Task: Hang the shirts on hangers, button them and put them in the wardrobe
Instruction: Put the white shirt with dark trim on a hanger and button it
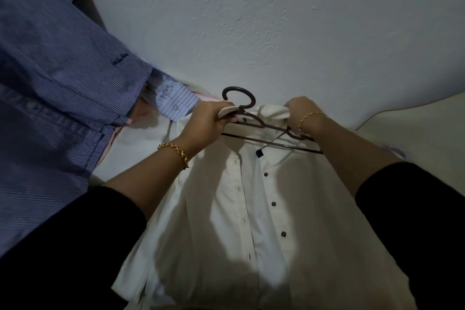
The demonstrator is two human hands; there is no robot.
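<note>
We have the white shirt (251,209) lying front-up on a pale surface (415,133), collar at the far end, so the neck opening is easy to spread. Our left hand (211,118) is curled round the left collar edge, right by the neck of the dark hanger (237,88). Our right hand (302,111) grips a bunch of collar cloth on the right and seems to be pulling it over the hanger's arm. The hook pokes out past the collar toward the wall (276,20), which stands close behind it, so there is little room on the far side. A blue striped shirt (50,83) crowds the left, its cuff near our left hand. The right side is more open. The placket looks unbuttoned, and no wardrobe is in view.
</note>
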